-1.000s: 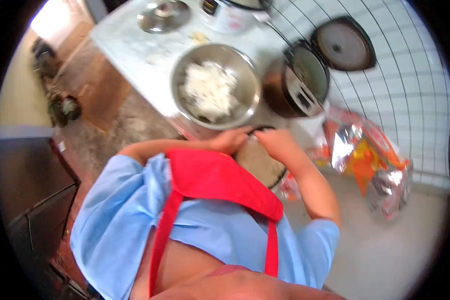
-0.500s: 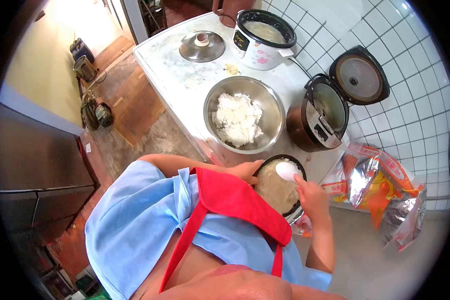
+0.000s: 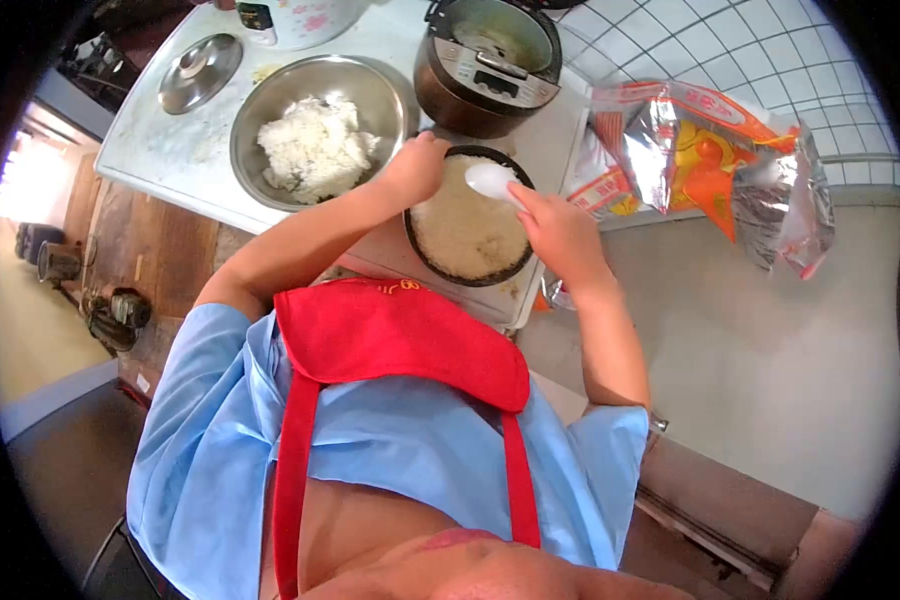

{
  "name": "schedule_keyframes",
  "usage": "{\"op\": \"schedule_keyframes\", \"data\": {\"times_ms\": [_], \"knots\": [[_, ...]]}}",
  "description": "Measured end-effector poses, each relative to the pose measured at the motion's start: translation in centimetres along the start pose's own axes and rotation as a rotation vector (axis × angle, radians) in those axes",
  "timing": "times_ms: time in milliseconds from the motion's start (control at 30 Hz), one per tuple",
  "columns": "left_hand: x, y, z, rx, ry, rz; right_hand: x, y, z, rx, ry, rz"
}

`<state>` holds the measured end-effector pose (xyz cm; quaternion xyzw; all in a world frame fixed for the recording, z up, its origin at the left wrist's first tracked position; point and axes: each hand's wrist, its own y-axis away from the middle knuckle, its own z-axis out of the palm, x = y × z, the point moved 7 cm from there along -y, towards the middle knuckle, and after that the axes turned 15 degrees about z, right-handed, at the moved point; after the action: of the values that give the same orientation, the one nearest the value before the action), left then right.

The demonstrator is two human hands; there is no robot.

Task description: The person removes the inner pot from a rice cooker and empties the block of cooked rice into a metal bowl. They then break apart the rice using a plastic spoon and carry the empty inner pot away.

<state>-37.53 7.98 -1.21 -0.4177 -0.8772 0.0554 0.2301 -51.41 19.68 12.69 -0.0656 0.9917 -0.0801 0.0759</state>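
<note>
A dark-rimmed round pot (image 3: 416,250) filled with cooked rice (image 3: 470,228) sits at the table's near right corner. My left hand (image 3: 417,170) is closed at the pot's upper left rim. In my right hand (image 3: 562,238) is a white rice paddle (image 3: 491,181), its broad end over the rice near the far side of the pot. Left of the pot, a steel bowl (image 3: 395,110) holds a mound of white rice (image 3: 318,148). My left forearm passes close to the bowl's near edge.
Behind the pot stands a brown rice cooker (image 3: 480,95). A metal lid (image 3: 200,75) lies at the table's left, beside a white cooker (image 3: 300,22) cut off by the frame. Orange and silver packaging (image 3: 680,150) lies to the right, near the tiled wall (image 3: 750,60).
The view has tilted down and shifted, so the table things appear higher and further left. My left hand shows more fully at the pot's rim; the paddle stays over the rice.
</note>
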Motion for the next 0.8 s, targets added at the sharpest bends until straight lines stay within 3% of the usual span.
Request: {"op": "schedule_keyframes", "data": {"times_ms": [200, 300, 400, 600, 800], "knots": [[0.1, -1.9, -1.1, 0.084, 0.160, 0.024, 0.0, -1.9, 1.7, -0.049, -0.045, 0.097], [0.3, -2.7, -1.3, -0.160, 0.127, -0.038, -0.8, -2.4, 2.2, -0.133, 0.029, 0.159], [-0.2, -3.7, -1.2, -0.234, 0.185, 0.003, -0.6, -2.7, 3.6, -0.171, 0.090, 0.266], [-0.1, -4.1, -1.5, -0.356, 0.228, 0.053, -2.3, -4.0, 4.3, -0.202, 0.092, 0.124], [-0.5, -4.2, -1.5, -0.267, 0.302, 0.042, -2.4, -8.3, 8.1, -0.380, 0.213, 0.069]]}}
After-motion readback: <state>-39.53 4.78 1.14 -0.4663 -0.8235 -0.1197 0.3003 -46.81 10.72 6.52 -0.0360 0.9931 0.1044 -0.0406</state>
